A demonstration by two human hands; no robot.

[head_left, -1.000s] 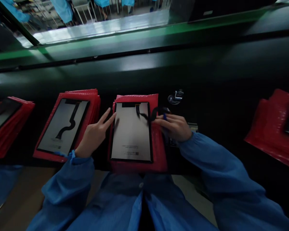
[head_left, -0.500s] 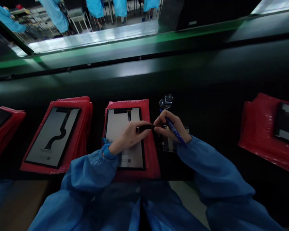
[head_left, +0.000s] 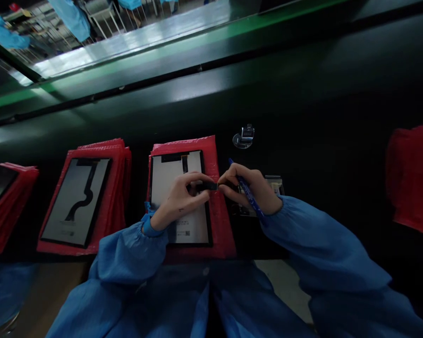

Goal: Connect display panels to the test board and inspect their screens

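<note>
Your left hand [head_left: 183,197], thumb and fingers pinching the black flexible ribbon cable [head_left: 207,186], is over the flat grey-and-black display panel [head_left: 157,188], which lies on a stack of red plastic pouches [head_left: 223,225]; your right hand [head_left: 252,188] closes its fingertips at the cable's end and holds a slim blue pen [head_left: 250,197]. Beyond them, a clear, shiny round-based object [head_left: 243,137] sits on the black bench [head_left: 313,155].

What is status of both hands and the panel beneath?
Left hand pinching black cable; right hand at its end, holding blue pen. Panel on red pouches, partly hidden by left hand.
</note>
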